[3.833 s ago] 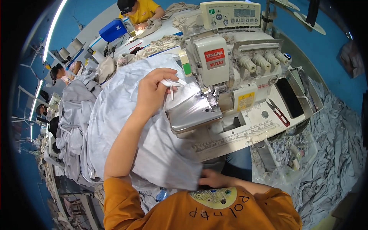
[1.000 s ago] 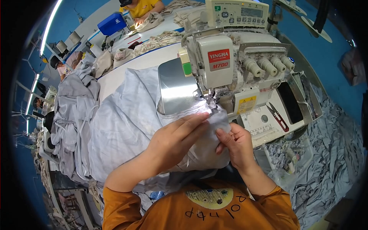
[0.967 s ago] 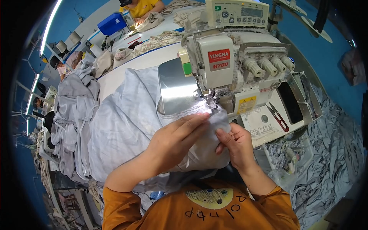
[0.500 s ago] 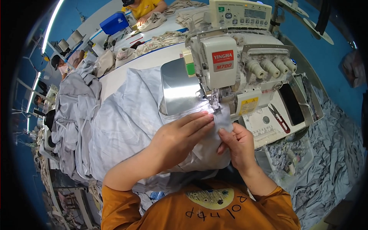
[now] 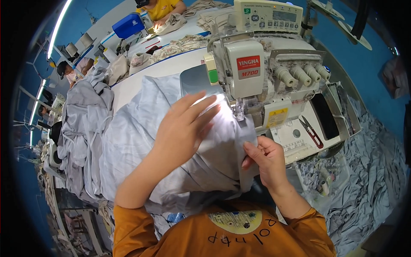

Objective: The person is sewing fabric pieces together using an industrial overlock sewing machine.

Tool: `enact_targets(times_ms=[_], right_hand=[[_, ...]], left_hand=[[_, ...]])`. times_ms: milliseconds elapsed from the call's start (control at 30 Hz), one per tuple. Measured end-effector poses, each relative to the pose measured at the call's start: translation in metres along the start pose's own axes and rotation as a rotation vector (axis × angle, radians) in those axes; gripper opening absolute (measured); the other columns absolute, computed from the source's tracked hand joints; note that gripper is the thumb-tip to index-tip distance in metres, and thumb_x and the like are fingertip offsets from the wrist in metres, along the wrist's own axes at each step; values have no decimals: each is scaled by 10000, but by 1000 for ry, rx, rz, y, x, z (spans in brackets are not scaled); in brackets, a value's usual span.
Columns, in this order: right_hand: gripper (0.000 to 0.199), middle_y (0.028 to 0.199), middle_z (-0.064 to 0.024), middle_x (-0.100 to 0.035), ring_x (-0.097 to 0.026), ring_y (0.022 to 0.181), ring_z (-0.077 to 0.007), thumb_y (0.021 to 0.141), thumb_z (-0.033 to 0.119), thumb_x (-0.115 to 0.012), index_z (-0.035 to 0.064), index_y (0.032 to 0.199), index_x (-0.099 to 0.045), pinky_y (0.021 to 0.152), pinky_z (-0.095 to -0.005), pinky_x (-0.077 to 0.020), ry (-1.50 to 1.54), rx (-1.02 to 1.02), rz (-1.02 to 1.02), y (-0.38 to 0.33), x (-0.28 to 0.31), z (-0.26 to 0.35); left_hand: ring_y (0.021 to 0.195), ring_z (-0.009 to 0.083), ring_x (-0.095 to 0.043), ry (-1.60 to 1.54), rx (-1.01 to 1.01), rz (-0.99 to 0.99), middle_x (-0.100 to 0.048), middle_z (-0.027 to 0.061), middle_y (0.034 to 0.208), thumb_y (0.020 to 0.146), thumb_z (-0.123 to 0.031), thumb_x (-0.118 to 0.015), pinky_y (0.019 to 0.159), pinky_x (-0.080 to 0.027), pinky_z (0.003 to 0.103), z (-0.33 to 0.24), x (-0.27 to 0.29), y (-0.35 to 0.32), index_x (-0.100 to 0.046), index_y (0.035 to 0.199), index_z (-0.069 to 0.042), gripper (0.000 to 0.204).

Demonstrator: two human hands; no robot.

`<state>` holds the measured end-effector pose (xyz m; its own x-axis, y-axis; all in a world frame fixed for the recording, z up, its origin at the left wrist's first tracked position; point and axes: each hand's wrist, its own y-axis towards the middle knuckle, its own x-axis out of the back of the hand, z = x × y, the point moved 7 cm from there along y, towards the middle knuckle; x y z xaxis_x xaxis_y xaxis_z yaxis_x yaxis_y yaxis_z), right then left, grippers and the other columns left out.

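Grey fabric at the presser foot

Left hand [image 5: 182,128] presses flat, fingers spread, on the grey fabric [image 5: 141,141]; right hand [image 5: 267,158] pinches its near edge, just near of the sewing machine [image 5: 265,81].

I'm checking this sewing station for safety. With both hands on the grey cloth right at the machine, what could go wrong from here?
The left hand lies flat on the grey fabric with fingertips close to the presser foot, so they may get drawn under the needle. The right hand pinches the cloth's edge; uneven feeding could pucker it. The snips lie loose on the machine bed and might snag the cloth.
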<state>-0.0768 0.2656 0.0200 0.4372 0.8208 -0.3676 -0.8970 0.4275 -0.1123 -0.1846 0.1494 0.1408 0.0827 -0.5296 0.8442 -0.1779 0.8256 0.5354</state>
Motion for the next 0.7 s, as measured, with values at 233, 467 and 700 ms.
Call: enact_targets(times_ms=[233,467,700], right_hand=[[183,613,-21,-605,-574,529,-66,882,164,-634,-7,825,-604,516,-189,-443,-46,-8,22,3,5,-2],[212,616,-25,-604,-581,535,-71,875,165,-644,-38,909,-594,530,-188,-453,27,-1,25,3,1,0],[192,611,-23,-585,-580,517,-87,867,142,-650,-23,833,-560,508,-202,-458,43,-9,19,3,1,-1]], left_hand=[[784,293,-586,-130,596,262,-602,119,952,647,-106,-729,678,-470,354,19,-3,-103,-609,993,-12,378],[880,318,-564,-243,515,321,-572,152,926,661,22,-611,737,-463,339,43,0,-148,-597,986,-47,332],[918,164,-545,-481,654,-374,-593,99,1000,813,18,-540,834,-408,260,70,34,-179,-535,922,-4,112]])
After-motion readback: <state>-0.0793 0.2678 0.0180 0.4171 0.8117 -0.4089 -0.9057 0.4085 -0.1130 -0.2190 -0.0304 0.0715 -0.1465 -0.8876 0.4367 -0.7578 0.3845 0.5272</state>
